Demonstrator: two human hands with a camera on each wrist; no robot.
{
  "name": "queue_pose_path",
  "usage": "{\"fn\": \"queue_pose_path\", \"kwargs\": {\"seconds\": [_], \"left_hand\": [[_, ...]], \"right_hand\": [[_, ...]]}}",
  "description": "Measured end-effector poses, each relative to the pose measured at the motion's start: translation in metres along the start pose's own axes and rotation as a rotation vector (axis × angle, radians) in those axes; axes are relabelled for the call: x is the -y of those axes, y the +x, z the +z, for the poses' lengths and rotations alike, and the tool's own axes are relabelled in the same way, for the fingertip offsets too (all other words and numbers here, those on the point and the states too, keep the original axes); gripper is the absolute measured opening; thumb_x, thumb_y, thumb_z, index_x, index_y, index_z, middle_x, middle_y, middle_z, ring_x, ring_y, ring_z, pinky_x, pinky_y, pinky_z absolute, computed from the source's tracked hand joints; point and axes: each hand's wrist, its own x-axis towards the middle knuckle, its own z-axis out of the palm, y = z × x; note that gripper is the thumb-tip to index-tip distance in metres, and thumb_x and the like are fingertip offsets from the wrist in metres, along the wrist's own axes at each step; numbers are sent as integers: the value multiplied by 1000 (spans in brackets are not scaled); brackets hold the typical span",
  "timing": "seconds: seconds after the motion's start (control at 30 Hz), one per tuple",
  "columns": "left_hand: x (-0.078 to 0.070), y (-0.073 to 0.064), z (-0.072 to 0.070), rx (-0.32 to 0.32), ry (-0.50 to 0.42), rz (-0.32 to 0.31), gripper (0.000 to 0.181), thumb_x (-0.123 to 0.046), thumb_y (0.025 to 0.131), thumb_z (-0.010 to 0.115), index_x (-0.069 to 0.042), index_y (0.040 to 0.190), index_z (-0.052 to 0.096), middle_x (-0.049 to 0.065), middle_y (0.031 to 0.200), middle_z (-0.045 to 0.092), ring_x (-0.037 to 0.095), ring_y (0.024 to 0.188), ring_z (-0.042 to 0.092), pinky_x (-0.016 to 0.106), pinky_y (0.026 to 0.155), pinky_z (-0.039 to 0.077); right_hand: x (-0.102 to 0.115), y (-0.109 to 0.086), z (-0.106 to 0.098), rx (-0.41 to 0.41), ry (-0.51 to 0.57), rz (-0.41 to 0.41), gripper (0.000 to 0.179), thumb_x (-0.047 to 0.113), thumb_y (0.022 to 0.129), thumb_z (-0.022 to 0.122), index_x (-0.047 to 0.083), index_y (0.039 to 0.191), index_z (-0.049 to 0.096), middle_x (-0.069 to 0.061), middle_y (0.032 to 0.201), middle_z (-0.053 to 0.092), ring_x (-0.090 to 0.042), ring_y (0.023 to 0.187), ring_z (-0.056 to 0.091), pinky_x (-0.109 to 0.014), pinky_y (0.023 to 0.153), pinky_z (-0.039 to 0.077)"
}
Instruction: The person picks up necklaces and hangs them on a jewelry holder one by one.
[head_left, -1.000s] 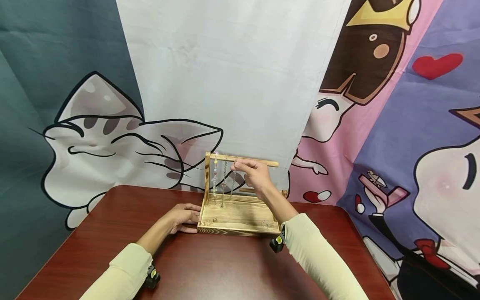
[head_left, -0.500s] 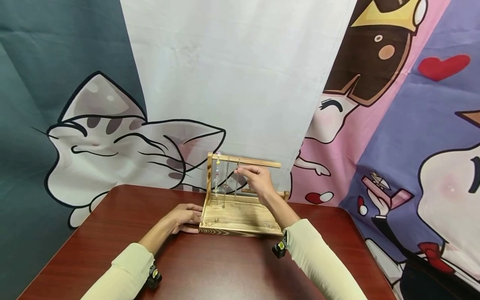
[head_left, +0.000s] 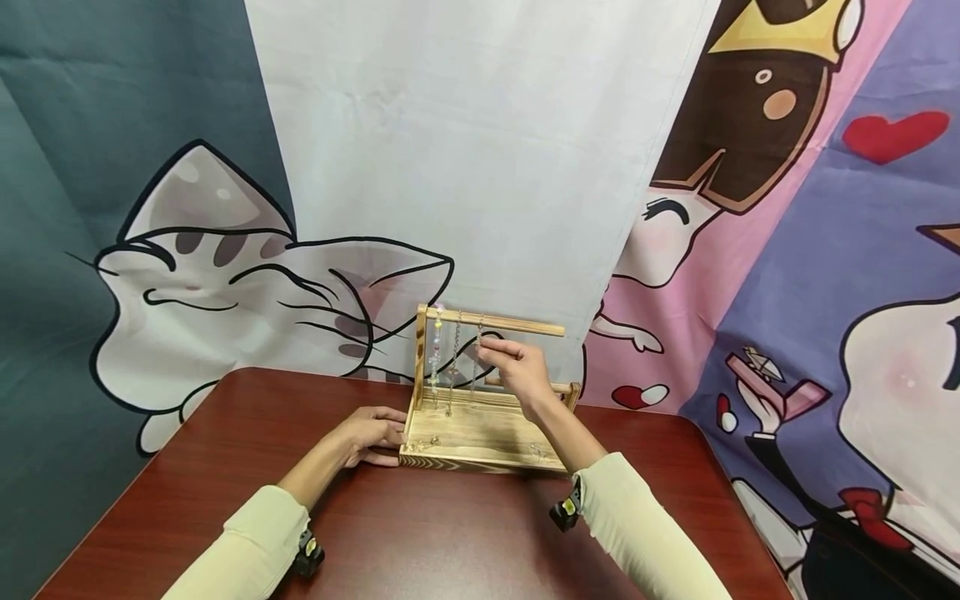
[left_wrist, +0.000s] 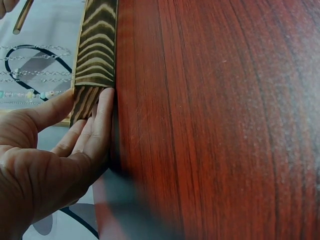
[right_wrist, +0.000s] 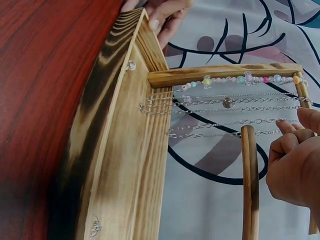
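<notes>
A wooden jewelry stand [head_left: 487,425] has a shallow tray base and a tall rod [head_left: 517,324] along its top. My left hand [head_left: 363,435] grips the tray's left end, thumb on the inner side and fingers along the outer wood in the left wrist view. A silver chain necklace [head_left: 475,373] hangs from the rod; my right hand [head_left: 521,371] pinches it just below the rod, at its left side. Left of it hang another silver chain [head_left: 454,354] with a pendant and a pastel beaded strand [right_wrist: 240,80].
Small pieces of jewelry lie in the tray at the left [head_left: 426,442] and right [head_left: 537,451]. A shorter wooden rod [right_wrist: 250,185] stands lower on the right side. The red-brown table [head_left: 420,533] surrounds the stand, with a printed cloth [head_left: 465,150] close behind.
My right hand has come down from the rod along the silver chain, which now hangs on the rod above the fingertips. The left hand stays on the stand; the head view has shifted slightly.
</notes>
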Motion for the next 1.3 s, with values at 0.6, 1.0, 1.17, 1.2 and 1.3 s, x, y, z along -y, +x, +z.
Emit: {"fn": "queue_pose_path", "kwargs": {"seconds": [0.6, 1.0, 1.17, 1.2, 1.3], "left_hand": [[-2, 1, 1, 13, 0, -9, 64, 8, 97, 71, 9, 157, 51, 34, 157, 60, 24, 106, 77, 51, 87, 73], [-5, -1, -1, 14, 7, -12, 63, 8, 97, 70, 10, 157, 51, 35, 158, 59, 26, 109, 77, 50, 87, 73], [-5, -1, -1, 12, 5, -10, 63, 8, 98, 70, 10, 157, 51, 35, 157, 59, 25, 107, 77, 50, 86, 73], [-5, -1, 0, 12, 6, -10, 63, 8, 98, 70, 10, 157, 51, 35, 157, 59, 25, 107, 77, 50, 86, 73], [-5, 0, 0, 12, 7, -9, 63, 8, 98, 70, 10, 157, 51, 35, 158, 58, 26, 107, 77, 50, 87, 73]], "right_hand": [[-20, -16, -7, 52, 32, -8, 25, 8, 104, 79, -1, 127, 82, -12, 111, 88, -2, 47, 32, -17, 45, 24], [-45, -33, 3, 217, -99, -63, 23, 5, 106, 75, -7, 124, 80, -21, 112, 86, -2, 52, 41, -18, 48, 30], [-57, -35, 6, 268, -140, -71, 25, 5, 106, 72, -10, 126, 78, -32, 119, 81, -12, 59, 66, -20, 52, 53], [-59, -36, 6, 273, -153, -75, 26, 6, 106, 72, -10, 126, 77, -33, 120, 81, -18, 65, 73, -23, 56, 58], [-67, -36, 8, 275, -189, -87, 27, 6, 106, 71, -11, 126, 77, -32, 120, 81, -35, 84, 84, -38, 69, 71]]}}
